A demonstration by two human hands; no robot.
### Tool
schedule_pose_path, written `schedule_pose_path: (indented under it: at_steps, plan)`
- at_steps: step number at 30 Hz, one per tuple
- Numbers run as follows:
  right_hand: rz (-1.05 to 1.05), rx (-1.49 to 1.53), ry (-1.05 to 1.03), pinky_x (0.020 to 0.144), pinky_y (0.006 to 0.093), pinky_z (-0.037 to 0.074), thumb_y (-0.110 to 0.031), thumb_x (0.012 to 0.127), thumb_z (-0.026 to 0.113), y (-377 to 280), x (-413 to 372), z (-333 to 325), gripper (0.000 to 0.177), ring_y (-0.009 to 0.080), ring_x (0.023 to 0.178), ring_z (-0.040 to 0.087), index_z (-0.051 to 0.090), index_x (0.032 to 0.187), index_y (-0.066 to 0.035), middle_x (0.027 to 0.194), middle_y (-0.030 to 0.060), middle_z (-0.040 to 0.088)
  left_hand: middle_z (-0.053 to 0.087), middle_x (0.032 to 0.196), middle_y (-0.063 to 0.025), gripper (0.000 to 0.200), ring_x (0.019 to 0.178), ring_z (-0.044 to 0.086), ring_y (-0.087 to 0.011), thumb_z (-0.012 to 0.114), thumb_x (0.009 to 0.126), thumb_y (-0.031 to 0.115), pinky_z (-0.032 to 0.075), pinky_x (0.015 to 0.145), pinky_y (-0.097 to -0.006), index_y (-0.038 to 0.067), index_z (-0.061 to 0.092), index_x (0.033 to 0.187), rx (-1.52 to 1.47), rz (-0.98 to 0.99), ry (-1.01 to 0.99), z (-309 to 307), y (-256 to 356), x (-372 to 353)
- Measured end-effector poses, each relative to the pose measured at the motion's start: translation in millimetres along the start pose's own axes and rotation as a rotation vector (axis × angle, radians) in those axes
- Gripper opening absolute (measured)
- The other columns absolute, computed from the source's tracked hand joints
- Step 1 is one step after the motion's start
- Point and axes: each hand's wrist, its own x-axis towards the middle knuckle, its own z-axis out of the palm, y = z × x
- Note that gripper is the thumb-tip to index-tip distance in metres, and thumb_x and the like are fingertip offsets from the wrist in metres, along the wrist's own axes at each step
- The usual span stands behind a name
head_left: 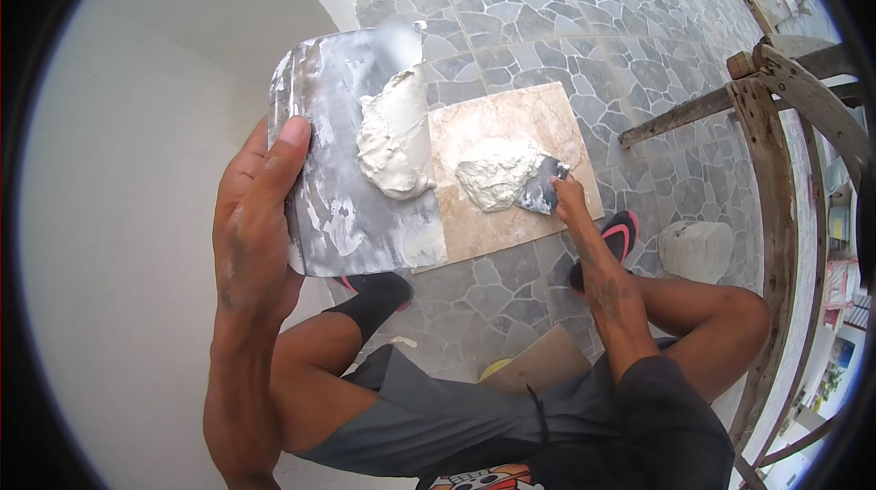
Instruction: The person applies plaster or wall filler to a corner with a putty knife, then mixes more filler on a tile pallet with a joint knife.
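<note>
My left hand grips the left edge of a grey plastering sheet, thumb on top. The sheet is smeared with white residue and carries a lump of white putty along its right side. Lower down, my right hand is closed on a dark putty knife. Its blade is against a second white putty mound, which partly hides it. That mound sits on a beige tile lying on the floor; the sheet overlaps the tile's left side in view.
A white wall rises at the left. Wooden scaffold-like posts stand at the right, with a whitish block near their base. A brown board lies between my legs on the stone-patterned floor. A blurry spot covers the sheet's top.
</note>
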Motion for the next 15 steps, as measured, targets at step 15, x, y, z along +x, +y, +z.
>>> schedule_pose_path:
  at_steps: [15]
  plan:
    - [-0.355,0.274,-0.500,0.093,0.0315,0.050,-0.007,0.100,0.054,-166,-98,47,0.032,0.0154,0.104,0.061,0.052,0.130,0.003,0.118,0.0072,0.063,0.064,0.113,-0.0137,0.042,0.096,0.067,-0.0137,0.044,0.104,0.025,0.056,0.086,-0.0287,-0.007,0.045,0.132,-0.085,-0.076,-0.110,0,-11,10]
